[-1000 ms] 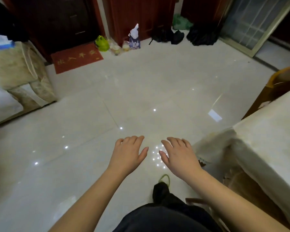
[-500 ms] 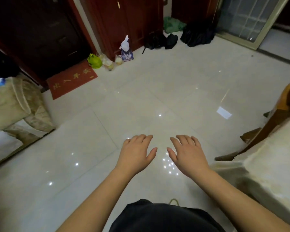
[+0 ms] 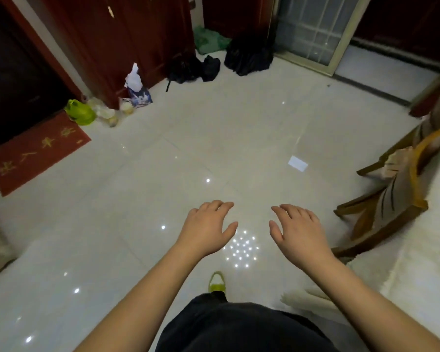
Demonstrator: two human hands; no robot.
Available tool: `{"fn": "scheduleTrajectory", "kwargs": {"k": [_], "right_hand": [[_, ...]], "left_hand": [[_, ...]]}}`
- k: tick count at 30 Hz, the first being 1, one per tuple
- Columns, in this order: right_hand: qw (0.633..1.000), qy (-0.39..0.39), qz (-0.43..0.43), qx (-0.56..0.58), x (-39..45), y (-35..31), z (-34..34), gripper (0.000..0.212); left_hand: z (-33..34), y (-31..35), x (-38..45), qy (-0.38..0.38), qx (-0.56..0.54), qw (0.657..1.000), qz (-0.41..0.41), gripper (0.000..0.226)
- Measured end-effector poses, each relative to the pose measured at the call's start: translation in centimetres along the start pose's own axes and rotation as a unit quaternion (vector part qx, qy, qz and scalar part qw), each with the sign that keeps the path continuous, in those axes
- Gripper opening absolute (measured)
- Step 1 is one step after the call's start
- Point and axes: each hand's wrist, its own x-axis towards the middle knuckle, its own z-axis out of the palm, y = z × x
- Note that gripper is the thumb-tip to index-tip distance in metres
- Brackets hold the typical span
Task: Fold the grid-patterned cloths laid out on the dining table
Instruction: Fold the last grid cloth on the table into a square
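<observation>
Both hands hang palm-down over the glossy tiled floor [image 3: 137,199], the left hand [image 3: 206,231] and right hand [image 3: 299,236] near each other but apart, fingers loosely spread and holding nothing. The desk [image 3: 427,250], draped in a pale covering, shows only as a strip along the right edge, with a wooden chair [image 3: 381,219] just beside it. No grid-patterned cloth can be made out on that strip.

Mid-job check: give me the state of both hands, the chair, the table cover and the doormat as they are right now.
Left hand: open, empty, palm down.
Right hand: open, empty, palm down.
Chair: upright, beside the table.
Table cover: draped over the edge, no grid cloths visible.
Doormat: flat on the floor.
</observation>
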Motion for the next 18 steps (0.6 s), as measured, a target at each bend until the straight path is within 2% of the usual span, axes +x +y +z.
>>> {"fn": "scheduleTrajectory", "kwargs": {"k": [4,9,18], "right_hand": [[0.998,0.008,0.069,0.011,4.3,1.5,-2.1,0.048],[0.989,0.022,0.14,0.031,7.6,3.3,-4.0,0.046],[0.967,0.025,0.247,0.055,14.4,14.3,-3.8,0.047]], "left_hand": [[-2.5,-0.6,6.8,0.006,0.011,0.998,0.066,0.055],[-3.6,1.8,13.5,-0.016,0.015,0.987,0.156,0.054],[-5.9,11.4,28.6,-0.002,-0.005,0.964,0.266,0.048]]}}
